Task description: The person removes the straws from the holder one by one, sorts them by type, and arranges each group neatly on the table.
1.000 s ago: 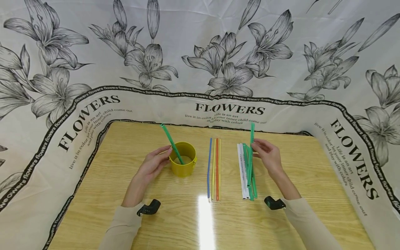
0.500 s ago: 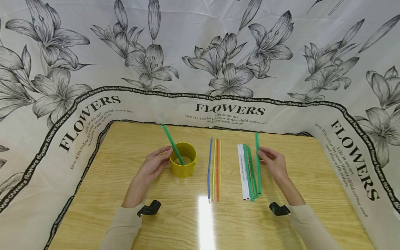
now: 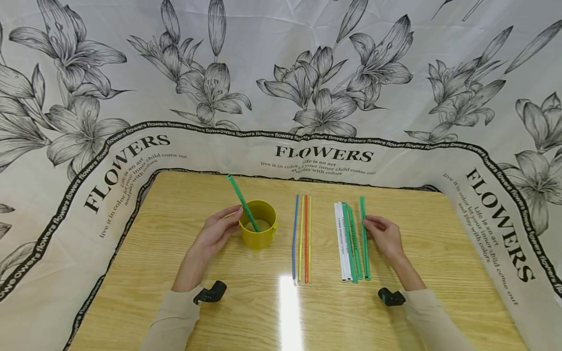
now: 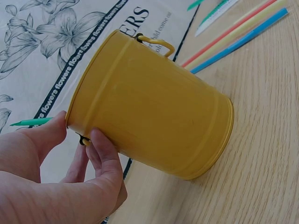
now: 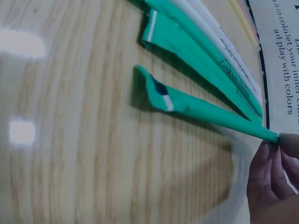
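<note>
My left hand [image 3: 216, 234] holds a small yellow bucket [image 3: 258, 241] at its rim, thumb at the edge and fingertips against the side by a handle lug. A green paper-wrapped straw [image 3: 239, 196] leans inside the bucket and sticks out above it. With thumb and fingertips my right hand [image 3: 387, 240] pinches another green wrapped straw [image 5: 210, 116] near its middle. That straw lies just right of a row of wrapped straws: green ones [image 3: 352, 243] and white ones [image 3: 341, 243].
Between the bucket and the wrapped straws lie a blue straw [image 3: 294, 239], an orange-red straw [image 3: 306, 239] and yellow straws [image 3: 310, 239], side by side. A flower-printed cloth [image 3: 325, 112] borders the wooden table [image 3: 167, 209] at the back and sides.
The right hand has carried its green straw from above the wrapped pile rightward and towards me, down beside the row. The left hand and the bucket have stayed put.
</note>
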A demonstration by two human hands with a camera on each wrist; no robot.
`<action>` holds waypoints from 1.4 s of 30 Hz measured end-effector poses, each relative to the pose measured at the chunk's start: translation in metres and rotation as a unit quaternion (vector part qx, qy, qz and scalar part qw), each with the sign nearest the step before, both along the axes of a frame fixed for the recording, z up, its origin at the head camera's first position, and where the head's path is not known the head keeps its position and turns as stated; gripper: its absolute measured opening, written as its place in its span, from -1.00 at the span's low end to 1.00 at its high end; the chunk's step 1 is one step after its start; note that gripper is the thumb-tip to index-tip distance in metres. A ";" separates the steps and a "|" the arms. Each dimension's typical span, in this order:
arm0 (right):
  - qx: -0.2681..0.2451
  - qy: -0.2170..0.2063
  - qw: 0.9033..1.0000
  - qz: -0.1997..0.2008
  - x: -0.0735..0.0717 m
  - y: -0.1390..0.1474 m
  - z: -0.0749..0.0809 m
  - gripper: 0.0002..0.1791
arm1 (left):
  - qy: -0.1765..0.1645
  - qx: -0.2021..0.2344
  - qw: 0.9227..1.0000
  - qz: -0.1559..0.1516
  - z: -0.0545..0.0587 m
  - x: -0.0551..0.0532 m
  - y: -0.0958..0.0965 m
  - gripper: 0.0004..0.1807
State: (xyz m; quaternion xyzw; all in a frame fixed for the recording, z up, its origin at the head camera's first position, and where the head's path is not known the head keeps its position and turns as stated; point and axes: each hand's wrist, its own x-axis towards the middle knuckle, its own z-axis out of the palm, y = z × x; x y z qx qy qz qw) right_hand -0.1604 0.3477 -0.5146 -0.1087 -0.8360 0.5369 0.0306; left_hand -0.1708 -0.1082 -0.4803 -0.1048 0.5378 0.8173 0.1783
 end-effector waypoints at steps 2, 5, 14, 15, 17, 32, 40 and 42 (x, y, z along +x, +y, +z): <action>-0.001 -0.002 1.000 -0.001 -0.001 0.000 -0.003 -0.55 | 0.000 0.002 1.000 -0.001 0.000 0.000 0.000 -0.49; 0.008 -0.004 1.000 -0.001 -0.003 -0.001 -0.006 -0.57 | 0.002 0.009 1.000 -0.004 0.001 0.001 0.000 -0.49; 0.076 -0.017 0.997 0.006 -0.007 -0.009 -0.009 -0.60 | 0.004 0.020 1.000 -0.014 0.002 0.002 -0.002 -0.48; 0.081 -0.016 0.997 0.006 -0.008 -0.009 -0.010 -0.60 | 0.003 0.016 1.000 -0.012 0.002 0.002 -0.002 -0.48; 0.086 -0.015 0.996 0.007 -0.008 -0.011 -0.009 -0.61 | -0.001 0.011 1.000 -0.008 0.002 0.001 -0.002 -0.47; 0.129 0.013 0.991 0.019 -0.010 -0.018 -0.009 -0.70 | -0.001 0.008 1.000 -0.002 0.000 0.000 0.000 -0.48; 0.173 0.025 0.984 0.008 -0.011 -0.018 -0.010 -0.76 | -0.006 0.005 1.000 0.002 0.000 -0.002 0.001 -0.49; 0.176 0.023 0.984 0.005 -0.010 -0.017 -0.009 -0.74 | -0.007 0.004 1.000 0.002 0.000 -0.002 0.001 -0.49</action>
